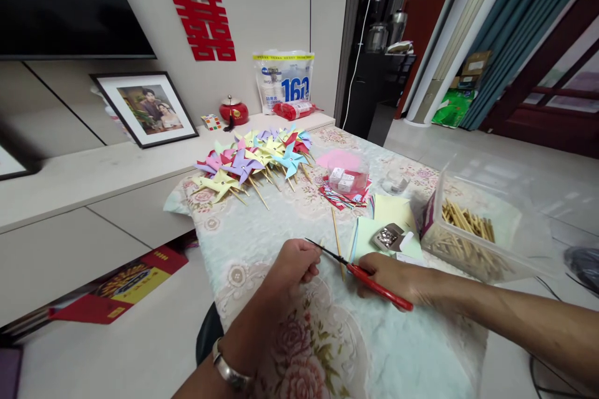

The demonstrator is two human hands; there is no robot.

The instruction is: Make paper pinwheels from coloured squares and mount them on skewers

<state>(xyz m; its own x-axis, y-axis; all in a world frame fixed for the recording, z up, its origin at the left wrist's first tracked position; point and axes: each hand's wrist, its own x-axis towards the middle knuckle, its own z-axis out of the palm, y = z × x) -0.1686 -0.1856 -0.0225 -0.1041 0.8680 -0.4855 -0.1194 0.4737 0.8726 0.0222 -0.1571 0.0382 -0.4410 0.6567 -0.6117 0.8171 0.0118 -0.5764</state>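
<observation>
In my right hand (390, 277) is a pair of scissors (381, 290) with red handles and dark blades pointing left. The blade tips reach my left hand (299, 260), whose fingers are pinched together. Whatever sits in that pinch is too small or hidden to make out. A thin wooden stick (336, 229) lies on the tablecloth, passing beneath the blades. Just beyond my right hand, a small open box of metal pins (387, 237) rests on pale green and yellow paper sheets (395, 207).
Several paper pinwheels (243, 166) on sticks lie at the table's far left. A clear plastic tub (472, 255) of wooden sticks stands right. A round clear container (349, 174) sits on red patterned paper (344, 201). The flowered tablecloth (262, 230) covers the table.
</observation>
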